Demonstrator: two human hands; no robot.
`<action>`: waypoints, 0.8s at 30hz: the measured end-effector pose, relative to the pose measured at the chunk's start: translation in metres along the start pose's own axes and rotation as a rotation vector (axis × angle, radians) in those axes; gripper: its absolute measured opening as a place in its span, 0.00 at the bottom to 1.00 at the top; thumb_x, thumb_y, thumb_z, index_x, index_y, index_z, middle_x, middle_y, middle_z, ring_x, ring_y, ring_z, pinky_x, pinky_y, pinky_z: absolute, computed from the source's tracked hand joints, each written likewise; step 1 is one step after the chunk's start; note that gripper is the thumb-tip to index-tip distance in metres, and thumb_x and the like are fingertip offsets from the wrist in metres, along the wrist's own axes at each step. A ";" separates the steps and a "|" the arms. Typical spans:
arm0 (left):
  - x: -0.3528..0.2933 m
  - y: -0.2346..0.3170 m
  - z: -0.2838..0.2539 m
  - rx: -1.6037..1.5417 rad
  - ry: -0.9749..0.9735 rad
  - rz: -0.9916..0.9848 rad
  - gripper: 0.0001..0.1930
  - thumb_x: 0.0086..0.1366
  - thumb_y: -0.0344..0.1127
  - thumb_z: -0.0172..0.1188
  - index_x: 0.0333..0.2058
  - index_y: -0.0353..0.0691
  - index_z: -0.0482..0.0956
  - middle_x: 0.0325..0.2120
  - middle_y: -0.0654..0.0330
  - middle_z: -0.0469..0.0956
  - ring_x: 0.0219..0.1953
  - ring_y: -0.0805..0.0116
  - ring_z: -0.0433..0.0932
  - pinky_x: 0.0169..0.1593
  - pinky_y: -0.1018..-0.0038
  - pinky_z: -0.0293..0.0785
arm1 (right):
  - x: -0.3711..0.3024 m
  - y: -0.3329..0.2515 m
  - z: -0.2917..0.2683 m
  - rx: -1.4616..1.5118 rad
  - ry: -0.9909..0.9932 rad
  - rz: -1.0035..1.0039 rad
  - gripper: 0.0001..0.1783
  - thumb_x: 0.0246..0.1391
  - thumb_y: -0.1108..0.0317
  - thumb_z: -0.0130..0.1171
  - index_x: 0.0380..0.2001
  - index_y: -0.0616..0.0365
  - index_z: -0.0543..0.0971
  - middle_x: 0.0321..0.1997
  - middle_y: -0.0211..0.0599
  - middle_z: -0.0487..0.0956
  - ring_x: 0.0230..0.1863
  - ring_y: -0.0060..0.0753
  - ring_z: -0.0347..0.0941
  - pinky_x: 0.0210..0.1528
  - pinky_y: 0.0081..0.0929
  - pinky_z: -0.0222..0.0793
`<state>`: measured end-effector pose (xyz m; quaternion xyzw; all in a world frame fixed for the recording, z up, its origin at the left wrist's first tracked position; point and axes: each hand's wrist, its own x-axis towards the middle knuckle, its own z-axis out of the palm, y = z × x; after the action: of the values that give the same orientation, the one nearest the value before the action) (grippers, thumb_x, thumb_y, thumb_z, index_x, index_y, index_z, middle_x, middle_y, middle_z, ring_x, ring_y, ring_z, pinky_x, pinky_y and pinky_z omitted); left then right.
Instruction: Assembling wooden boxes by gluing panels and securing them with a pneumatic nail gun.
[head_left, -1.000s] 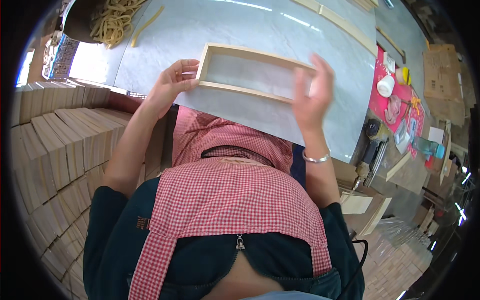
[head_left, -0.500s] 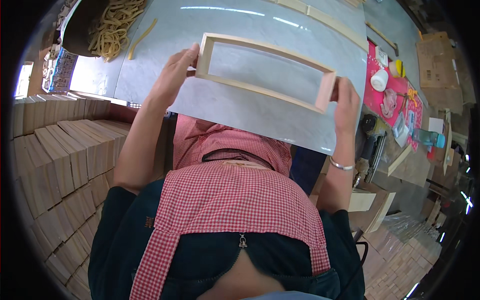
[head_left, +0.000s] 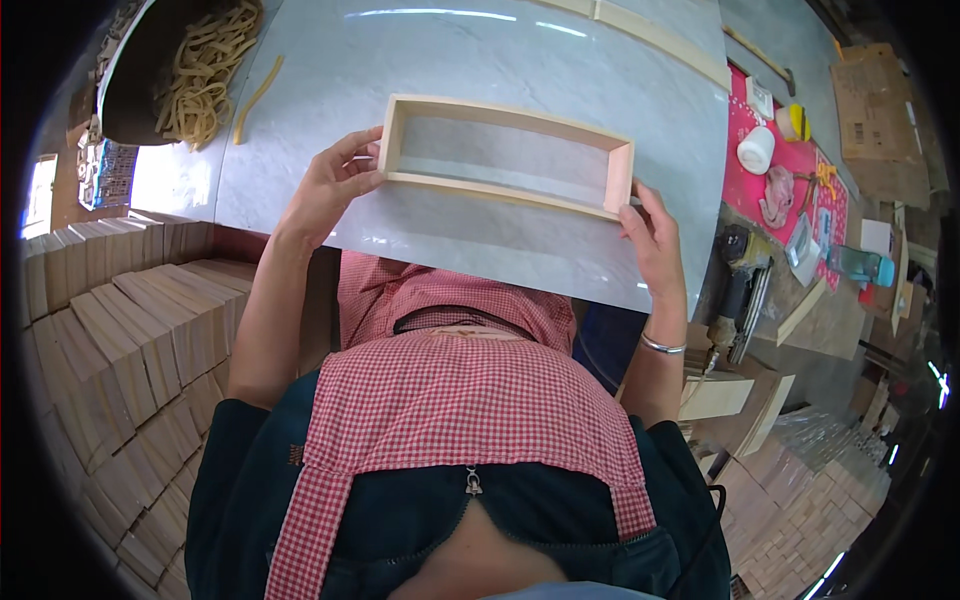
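Observation:
A long rectangular wooden frame [head_left: 500, 193] of pale wood is at the near side of the grey marbled table [head_left: 470, 60], and the tabletop shows through its middle. My left hand [head_left: 335, 180] grips its left end, with the fingers on the outer face and the thumb at the near corner. At the opposite end, my right hand [head_left: 655, 235] pinches the near right corner between thumb and fingers. Whether the frame rests on the table or hovers just above it, I cannot tell.
A dark round container [head_left: 140, 90] of tan rubber bands stands at the far left, a single band [head_left: 258, 100] beside it. Wooden strips [head_left: 650, 35] lie along the far edge. Stacked wooden pieces [head_left: 130, 330] rise on my left. On the right, a pink-covered surface [head_left: 740, 110] holds tape and a white jar.
The frame has come lower and a little to the left, turning more level with the tabletop. Both hands moved with it, the right hand shifting to the near corner.

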<state>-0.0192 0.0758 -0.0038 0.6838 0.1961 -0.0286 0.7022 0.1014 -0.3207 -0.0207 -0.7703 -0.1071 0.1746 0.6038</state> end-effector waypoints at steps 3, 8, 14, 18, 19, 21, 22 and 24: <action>-0.006 0.001 -0.003 0.063 0.023 0.021 0.27 0.61 0.24 0.64 0.61 0.31 0.74 0.46 0.53 0.77 0.45 0.67 0.74 0.54 0.73 0.71 | 0.011 -0.005 -0.011 -0.039 0.029 -0.045 0.25 0.60 0.70 0.62 0.60 0.66 0.74 0.45 0.39 0.78 0.40 0.29 0.72 0.44 0.26 0.71; -0.024 -0.021 -0.004 -0.085 0.299 0.104 0.22 0.63 0.26 0.66 0.56 0.32 0.77 0.39 0.56 0.78 0.42 0.71 0.76 0.52 0.75 0.73 | 0.072 0.034 -0.087 -0.644 0.583 -0.345 0.28 0.56 0.71 0.67 0.60 0.63 0.75 0.57 0.42 0.78 0.47 0.35 0.76 0.53 0.28 0.72; -0.047 -0.023 -0.009 -0.252 0.653 -0.004 0.15 0.68 0.28 0.63 0.51 0.29 0.79 0.31 0.61 0.78 0.32 0.74 0.76 0.42 0.81 0.74 | 0.157 0.056 -0.167 -1.061 0.997 0.077 0.39 0.53 0.42 0.66 0.55 0.65 0.74 0.54 0.58 0.77 0.56 0.62 0.73 0.59 0.48 0.70; -0.043 -0.027 -0.008 -0.430 0.546 0.031 0.13 0.72 0.34 0.59 0.49 0.31 0.80 0.29 0.62 0.77 0.28 0.77 0.71 0.35 0.84 0.67 | 0.168 0.076 -0.199 -0.929 1.013 0.336 0.44 0.48 0.40 0.70 0.52 0.71 0.73 0.46 0.60 0.80 0.44 0.60 0.80 0.46 0.48 0.79; -0.044 -0.033 -0.012 -0.425 0.603 0.028 0.13 0.72 0.34 0.59 0.49 0.31 0.80 0.29 0.62 0.77 0.28 0.77 0.71 0.35 0.84 0.67 | 0.165 0.075 -0.202 -0.816 1.086 0.311 0.43 0.49 0.42 0.70 0.51 0.75 0.73 0.43 0.59 0.81 0.40 0.55 0.81 0.44 0.46 0.80; -0.043 -0.048 -0.022 -0.576 0.478 0.037 0.15 0.73 0.35 0.59 0.50 0.30 0.79 0.26 0.63 0.74 0.26 0.78 0.68 0.33 0.84 0.64 | 0.157 0.076 -0.209 -0.607 1.234 0.186 0.41 0.51 0.47 0.69 0.51 0.77 0.71 0.40 0.56 0.81 0.38 0.49 0.82 0.42 0.40 0.81; -0.049 -0.049 -0.025 -0.529 0.501 0.028 0.14 0.72 0.36 0.59 0.49 0.31 0.80 0.24 0.65 0.72 0.26 0.78 0.67 0.33 0.84 0.65 | 0.149 0.053 -0.184 -0.394 1.162 0.119 0.36 0.54 0.50 0.67 0.50 0.75 0.71 0.38 0.54 0.81 0.37 0.47 0.82 0.40 0.37 0.82; -0.053 -0.045 -0.017 -0.489 0.533 0.018 0.14 0.72 0.37 0.60 0.49 0.33 0.81 0.22 0.67 0.70 0.26 0.77 0.67 0.33 0.83 0.65 | 0.118 0.010 -0.141 -0.185 1.072 0.055 0.32 0.56 0.53 0.65 0.49 0.74 0.71 0.36 0.52 0.80 0.37 0.45 0.83 0.39 0.33 0.82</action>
<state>-0.0857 0.0779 -0.0298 0.4808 0.3672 0.2046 0.7695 0.2648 -0.4043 -0.0169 -0.8037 0.2211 -0.2372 0.4989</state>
